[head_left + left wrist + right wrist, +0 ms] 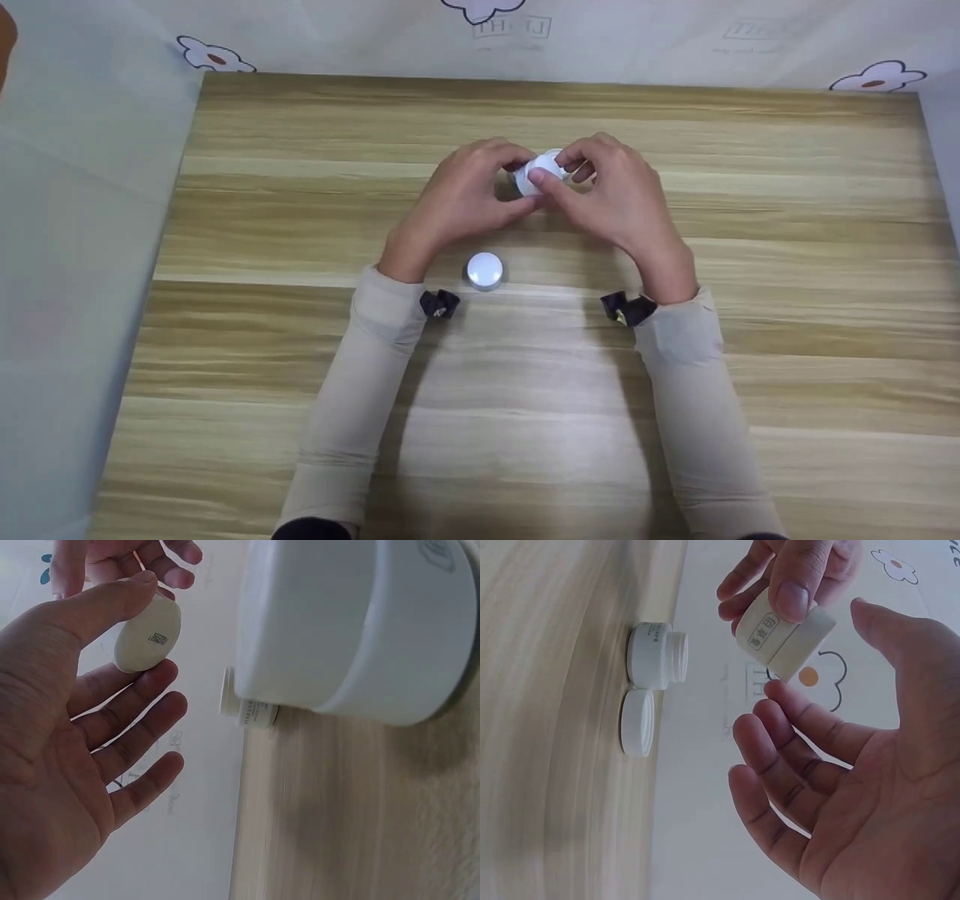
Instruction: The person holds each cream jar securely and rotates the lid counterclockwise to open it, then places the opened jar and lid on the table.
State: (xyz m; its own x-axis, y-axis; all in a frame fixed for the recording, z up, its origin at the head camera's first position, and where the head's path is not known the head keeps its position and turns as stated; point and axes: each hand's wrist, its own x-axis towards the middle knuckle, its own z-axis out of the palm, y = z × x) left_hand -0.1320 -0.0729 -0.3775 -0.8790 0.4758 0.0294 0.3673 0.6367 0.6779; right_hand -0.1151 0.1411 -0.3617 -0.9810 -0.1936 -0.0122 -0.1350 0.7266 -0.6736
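My left hand [472, 187] pinches a small white cosmetic jar [757, 634] between thumb and fingers. Its marked base [154, 637] faces the left wrist camera, and a white cap [802, 645] sits on its other end. Around that cap my right hand [619, 191] is held with spread, bent fingers. In the right wrist view its thumb stands a little apart from the cap, while the index fingertip is close to the cap's edge. Nearer me, between the forearms, another capped white jar [484, 271] stands upright on the table.
Beyond the hands, an uncapped white jar [651, 656] stands on the wooden table [300, 360], its neck bare. Beside it lies a loose white cap [637, 724]. The hands mostly cover these in the head view. A pale, flower-printed backdrop [360, 45] borders the table.
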